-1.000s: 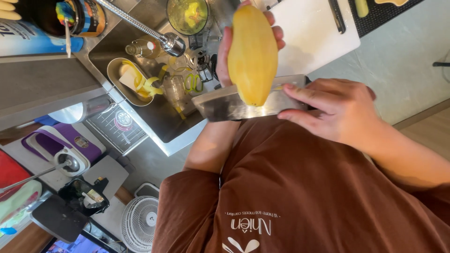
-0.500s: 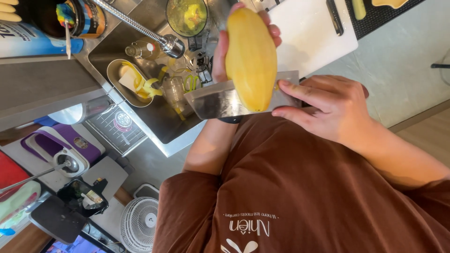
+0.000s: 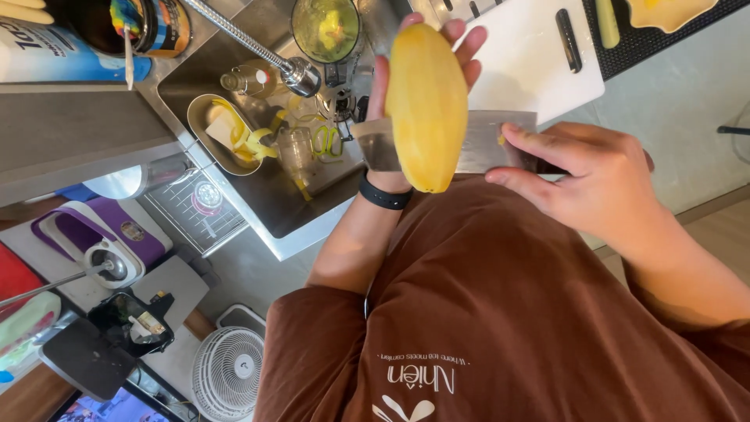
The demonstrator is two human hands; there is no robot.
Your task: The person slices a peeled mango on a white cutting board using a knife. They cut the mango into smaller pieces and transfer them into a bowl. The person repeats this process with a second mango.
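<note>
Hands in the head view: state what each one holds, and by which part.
The left hand cups a peeled mango from behind, fingers round its top end. The right hand grips a cleaver at the handle end.

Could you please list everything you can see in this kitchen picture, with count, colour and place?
peeled mango: one, yellow, upright in the left hand
cleaver: one, steel, blade behind the mango
sink: one, steel, upper left, holding dishes
faucet: one, chrome, over the sink
cutting board: one, white, top right
fan: one, white, bottom left
left hand: grips the mango
right hand: grips the cleaver
</note>
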